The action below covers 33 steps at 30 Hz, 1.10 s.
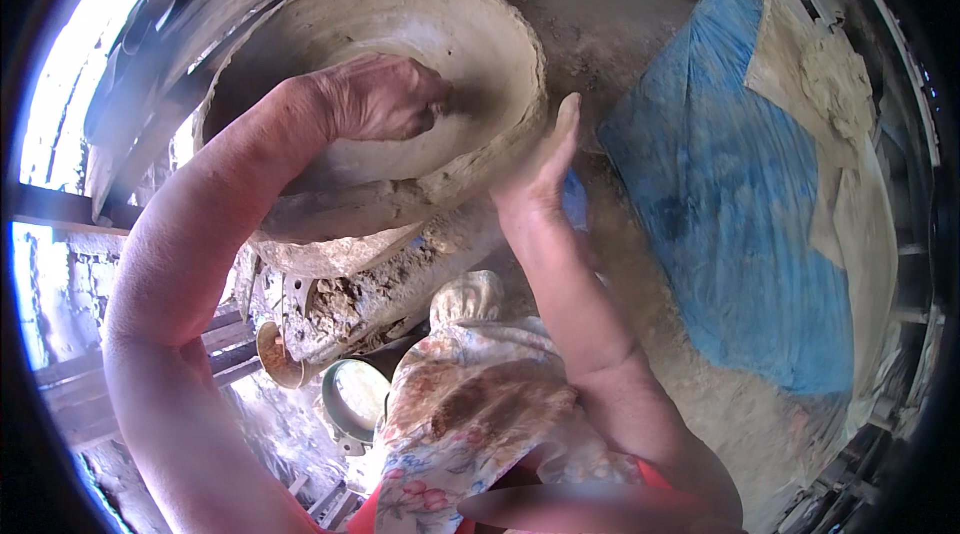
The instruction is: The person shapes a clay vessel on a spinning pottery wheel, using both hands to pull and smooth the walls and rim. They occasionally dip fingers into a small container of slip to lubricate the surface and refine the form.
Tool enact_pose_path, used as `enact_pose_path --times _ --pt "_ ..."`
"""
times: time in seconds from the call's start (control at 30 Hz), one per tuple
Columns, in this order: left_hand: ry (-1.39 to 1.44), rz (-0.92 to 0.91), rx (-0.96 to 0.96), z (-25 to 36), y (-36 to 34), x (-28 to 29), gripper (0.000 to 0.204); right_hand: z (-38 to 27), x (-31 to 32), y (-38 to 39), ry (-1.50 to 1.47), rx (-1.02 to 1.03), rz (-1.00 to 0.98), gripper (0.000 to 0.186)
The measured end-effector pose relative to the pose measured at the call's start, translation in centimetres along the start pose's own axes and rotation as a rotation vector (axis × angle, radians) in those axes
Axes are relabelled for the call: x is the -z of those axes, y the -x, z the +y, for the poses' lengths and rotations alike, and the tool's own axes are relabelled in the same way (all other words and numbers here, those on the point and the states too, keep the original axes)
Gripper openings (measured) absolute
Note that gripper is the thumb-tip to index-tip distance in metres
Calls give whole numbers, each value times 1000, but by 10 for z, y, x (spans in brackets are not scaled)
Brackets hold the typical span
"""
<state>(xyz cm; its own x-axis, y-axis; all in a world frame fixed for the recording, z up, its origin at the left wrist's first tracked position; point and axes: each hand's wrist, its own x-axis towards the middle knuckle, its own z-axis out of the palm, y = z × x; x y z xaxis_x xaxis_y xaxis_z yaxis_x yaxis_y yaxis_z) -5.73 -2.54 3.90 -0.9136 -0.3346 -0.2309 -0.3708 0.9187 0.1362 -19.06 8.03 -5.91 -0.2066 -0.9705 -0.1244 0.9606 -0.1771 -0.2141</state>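
Observation:
A large, round, wide-mouthed vessel of wet pale clay stands tilted in front of me, its thick rim uneven and its wall curving inward. Inside it is my left hand, fingers curled under into a closed shape close to the inner surface. Whatever it may hold is hidden. My right hand lies along the outside of the wall at the right, palm toward the clay and thumb stretched up past the rim. The clay wall covers most of its other fingers.
Blue plastic sheeting covers a pale mound at the right. Below the vessel are a clay-smeared board, a brown curved piece and a green-rimmed round container. A flowered cloth covers my lap.

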Motion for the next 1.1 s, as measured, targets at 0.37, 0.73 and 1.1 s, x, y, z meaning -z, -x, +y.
enact_pose_path --times 0.37,0.73,1.1 --pt "576 499 470 -11 -20 17 19 -32 16 -9 176 46 -8 66" --pt "-111 651 460 33 -63 20 19 -40 -2 -35 552 5 -229 70" --pt "-64 641 375 79 -63 -2 21 -35 -11 -13 538 37 -199 80"
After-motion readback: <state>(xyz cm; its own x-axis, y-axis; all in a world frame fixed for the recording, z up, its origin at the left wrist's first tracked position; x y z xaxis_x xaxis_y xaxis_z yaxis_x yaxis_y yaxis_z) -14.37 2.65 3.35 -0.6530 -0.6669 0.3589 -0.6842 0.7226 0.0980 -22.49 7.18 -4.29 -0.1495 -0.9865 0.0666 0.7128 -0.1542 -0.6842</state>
